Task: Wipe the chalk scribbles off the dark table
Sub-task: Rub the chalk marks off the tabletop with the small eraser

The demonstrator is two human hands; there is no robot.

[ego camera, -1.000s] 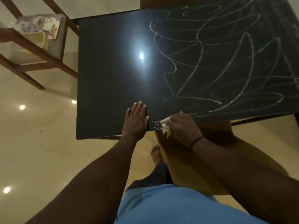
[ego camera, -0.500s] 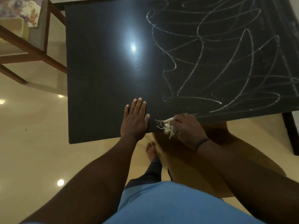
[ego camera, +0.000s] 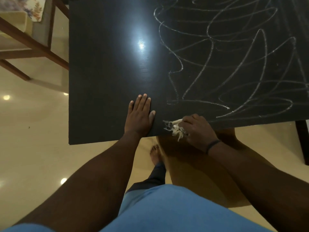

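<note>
The dark table fills the upper middle of the view. White chalk scribbles loop over its right half; the left half is bare and shows a light's glare. My left hand lies flat on the table near the front edge, fingers straight. Just to its right, my right hand grips a frayed pale cloth at the table's front edge, below the lowest chalk lines. Most of the cloth is hidden inside the fist.
A wooden chair with a flowered cushion stands off the table's left corner. A brown stool or seat sits under the front edge, beside my bare foot. A dark table leg is at right. The floor is glossy beige tile.
Both hands stay in nearly the same spots on the table. The view has shifted, so the table sits lower and further left in frame and less of the chair shows.
</note>
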